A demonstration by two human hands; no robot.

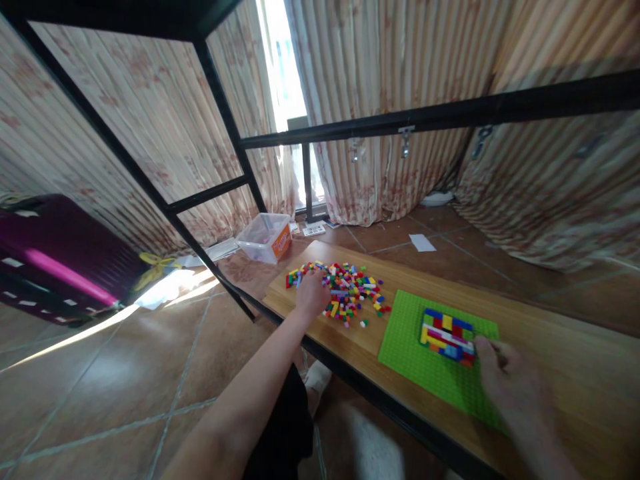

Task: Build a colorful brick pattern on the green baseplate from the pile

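A heap of small coloured bricks point(350, 291) lies on the wooden table point(550, 347). My left hand point(313, 293) reaches into the heap's left side, knuckles up, its fingertips hidden among the bricks. To the right lies a green baseplate point(415, 347) carrying a block of built bricks point(447, 335) in blue, yellow, red and white. My right hand point(505, 373) rests on the plate, fingers curled against the right end of that block.
A clear plastic box with an orange label point(265, 237) stands on the tiled floor beyond the table's left end. Black metal frame bars point(220, 193) cross above and beside the table. A dark purple suitcase point(55, 260) lies at left. Curtains hang behind.
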